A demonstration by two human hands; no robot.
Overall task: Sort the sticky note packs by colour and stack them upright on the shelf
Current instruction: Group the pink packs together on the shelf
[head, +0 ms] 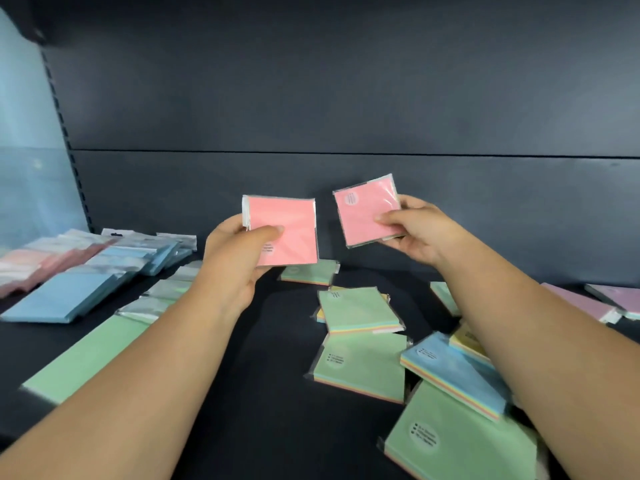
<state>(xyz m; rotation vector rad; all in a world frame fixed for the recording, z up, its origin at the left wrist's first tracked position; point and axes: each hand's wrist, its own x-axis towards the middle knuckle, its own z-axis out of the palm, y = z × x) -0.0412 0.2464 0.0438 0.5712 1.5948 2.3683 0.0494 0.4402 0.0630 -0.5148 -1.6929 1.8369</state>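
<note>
Left hand (239, 258) pinches one pink pack (282, 233), right hand (412, 230) another (369, 211); pink row (45, 265), probably, lies far left, nearest my left hand.

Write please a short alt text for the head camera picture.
Two bare hands each hold up a pink sticky note pack: left hand one, right hand another. Green and blue packs lie flat on the dark shelf below.

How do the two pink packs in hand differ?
The left hand's pink pack sits lower and nearly square to the camera; the right hand's pink pack is higher and tilted. Left pack's round label is at its bottom left, right pack's at its top left. Both are pink, clear-wrapped, held off the shelf by thumb and fingers.
</note>
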